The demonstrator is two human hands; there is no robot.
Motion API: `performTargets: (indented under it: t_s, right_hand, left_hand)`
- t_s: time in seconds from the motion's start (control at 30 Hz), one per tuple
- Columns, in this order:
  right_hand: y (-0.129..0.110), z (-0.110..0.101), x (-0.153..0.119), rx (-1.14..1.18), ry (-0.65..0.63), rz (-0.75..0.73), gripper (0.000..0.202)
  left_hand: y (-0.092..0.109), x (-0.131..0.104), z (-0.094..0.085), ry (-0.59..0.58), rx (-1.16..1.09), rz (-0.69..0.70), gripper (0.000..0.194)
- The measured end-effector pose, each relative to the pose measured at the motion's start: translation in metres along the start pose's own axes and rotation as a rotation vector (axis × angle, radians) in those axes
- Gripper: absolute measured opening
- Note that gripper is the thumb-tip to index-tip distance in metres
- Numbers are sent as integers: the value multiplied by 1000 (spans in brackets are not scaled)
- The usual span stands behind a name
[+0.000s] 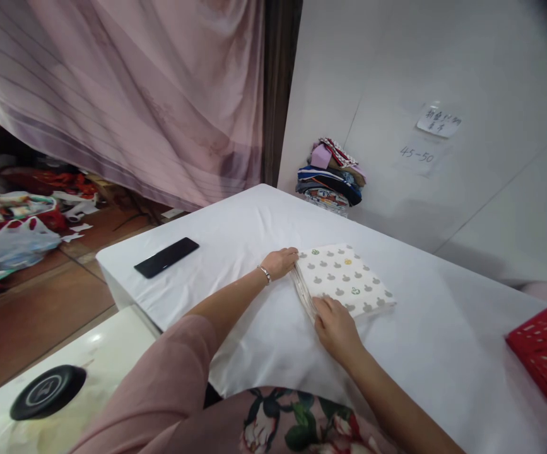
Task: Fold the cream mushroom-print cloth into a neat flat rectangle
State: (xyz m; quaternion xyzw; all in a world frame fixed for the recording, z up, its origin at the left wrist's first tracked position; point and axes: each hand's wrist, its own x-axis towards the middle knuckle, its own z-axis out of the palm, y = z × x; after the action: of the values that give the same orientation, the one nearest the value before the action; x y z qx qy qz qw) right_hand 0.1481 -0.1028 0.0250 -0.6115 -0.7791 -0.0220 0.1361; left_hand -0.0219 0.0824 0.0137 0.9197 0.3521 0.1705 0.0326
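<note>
A folded white cloth (344, 274) printed with small grey, green and yellow motifs lies flat on the table. Its stacked layers show along the left edge. My left hand (280, 261), with a silver bracelet at the wrist, closes its fingertips on the far left corner of the cloth. At the near left corner, my right hand (337, 325) pinches the edge, fingers on top. The thumb of my left hand is mostly hidden.
White fabric covers the table (249, 221). A black phone (166, 257) lies at its left, and a red basket (545, 347) stands at the right edge. Folded clothes (330, 173) are piled by the wall. A black round lid (48, 391) sits lower left.
</note>
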Motion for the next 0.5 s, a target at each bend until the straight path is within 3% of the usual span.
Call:
performTargets:
  t_s: [0.27,0.5]
  right_hand:
    - [6,10,-4,81,203,-77,38]
    - [-1,12,-5,36,171,-142,38]
  left_hand:
    - [2,-4,5,-53,87,-66,26]
    - [3,-3,5,-63,92,-76,23]
